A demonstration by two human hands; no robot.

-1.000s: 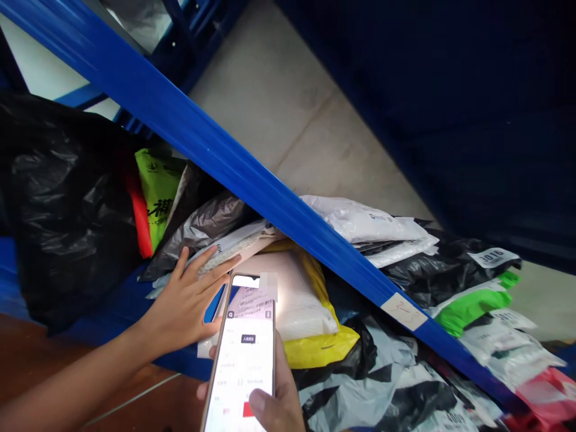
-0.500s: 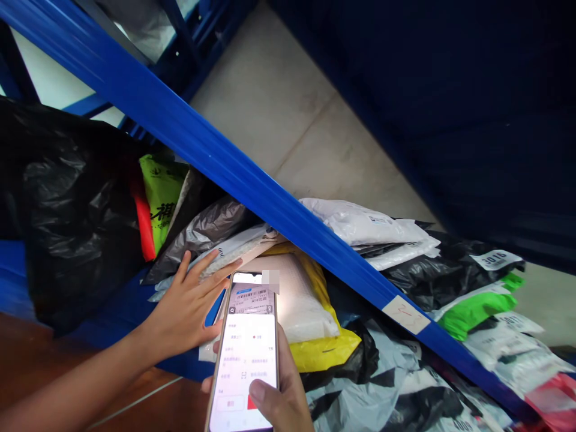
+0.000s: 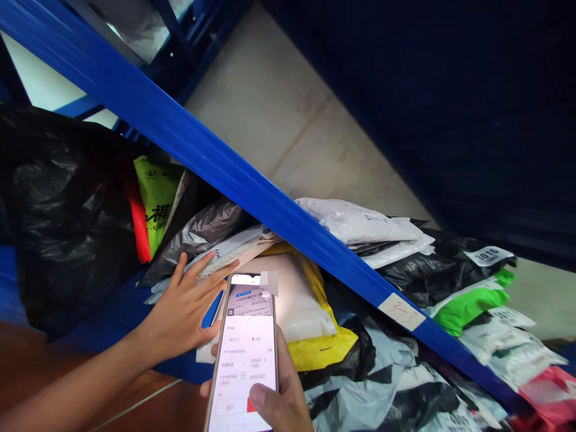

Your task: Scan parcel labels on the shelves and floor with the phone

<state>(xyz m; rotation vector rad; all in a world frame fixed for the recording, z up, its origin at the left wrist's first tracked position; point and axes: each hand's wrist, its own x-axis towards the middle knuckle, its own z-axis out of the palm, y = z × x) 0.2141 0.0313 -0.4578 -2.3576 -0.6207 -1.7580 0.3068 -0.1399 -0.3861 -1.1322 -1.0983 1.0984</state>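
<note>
My right hand holds a smartphone upright at the bottom centre, thumb on its lit screen, which shows a barcode label and a form. My left hand lies flat, fingers spread, on a white padded parcel that rests on a yellow mailer bag. The phone hovers just in front of that white parcel. Grey and white mailer bags are stacked right behind my left fingers.
A blue shelf beam crosses diagonally above the parcels, with a paper label on it. A big black plastic bag fills the left. Green, red, black and white mailers pile up along the shelf to the right. Concrete floor lies behind.
The phone screen changed from a popup to a filled form with the barcode preview. My left hand stays on the parcel; the view shifted only slightly.
</note>
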